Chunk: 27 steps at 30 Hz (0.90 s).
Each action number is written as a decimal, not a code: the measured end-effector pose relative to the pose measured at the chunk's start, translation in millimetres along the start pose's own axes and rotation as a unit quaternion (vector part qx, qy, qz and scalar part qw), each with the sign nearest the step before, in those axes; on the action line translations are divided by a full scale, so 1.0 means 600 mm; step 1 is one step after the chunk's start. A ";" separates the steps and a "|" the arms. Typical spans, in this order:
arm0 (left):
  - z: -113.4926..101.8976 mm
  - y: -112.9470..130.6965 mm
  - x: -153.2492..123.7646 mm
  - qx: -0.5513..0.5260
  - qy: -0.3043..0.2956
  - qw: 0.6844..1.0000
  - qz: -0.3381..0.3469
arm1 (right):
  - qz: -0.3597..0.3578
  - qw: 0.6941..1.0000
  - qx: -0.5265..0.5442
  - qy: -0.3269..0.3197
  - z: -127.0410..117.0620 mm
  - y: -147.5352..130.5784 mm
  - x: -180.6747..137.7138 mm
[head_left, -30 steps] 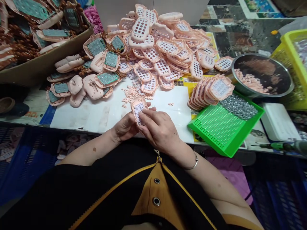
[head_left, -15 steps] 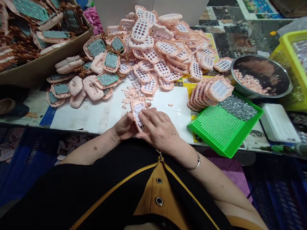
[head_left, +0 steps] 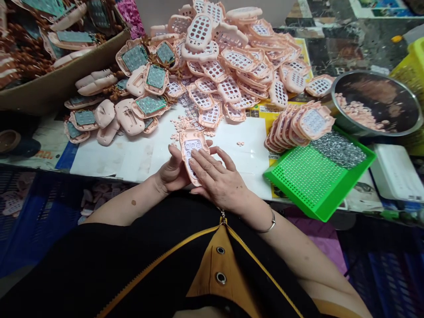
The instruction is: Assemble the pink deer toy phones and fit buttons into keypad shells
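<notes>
My left hand cradles a pink plastic toy-phone shell from beneath, its thumb raised at the side. The shell's inner side faces up, with a pale translucent keypad piece seated in it. My right hand lies over the lower part of the shell, fingers stretched flat across the keypad and apart from one another. It covers much of the keypad. Small pink buttons are scattered just beyond the shell, beside several translucent keypad pieces.
Pink shells are heaped at the back. Shells with green circuit boards lie left, near a full cardboard box. At right stand a row of shells, a green tray with screws, and a metal bowl of pink buttons.
The view has shifted slightly. My right hand's fingers have spread and one has lifted off to the side, and more of the keypad shows. My left hand still supports the shell.
</notes>
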<state>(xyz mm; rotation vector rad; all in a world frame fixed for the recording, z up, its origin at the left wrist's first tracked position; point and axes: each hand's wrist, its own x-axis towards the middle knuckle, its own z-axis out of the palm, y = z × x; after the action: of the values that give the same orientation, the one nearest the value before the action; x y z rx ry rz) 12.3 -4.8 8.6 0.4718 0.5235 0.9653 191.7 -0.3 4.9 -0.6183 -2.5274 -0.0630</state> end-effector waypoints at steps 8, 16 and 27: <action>-0.002 -0.006 -0.002 0.006 -0.013 0.999 -0.037 | 0.012 0.998 0.045 0.031 -0.003 0.003 0.001; -0.003 -0.013 -0.003 0.003 -0.015 0.999 -0.036 | 0.004 0.997 0.077 -0.018 0.009 -0.002 -0.002; 0.015 0.001 0.000 0.012 0.036 0.997 0.073 | 0.080 0.984 0.086 0.132 0.004 -0.002 -0.028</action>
<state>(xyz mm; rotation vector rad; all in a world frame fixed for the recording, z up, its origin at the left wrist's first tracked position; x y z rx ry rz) 17.4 -6.1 16.0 0.5021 0.5725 1.1206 202.4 -8.1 -5.7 -0.6924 -2.1934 0.1239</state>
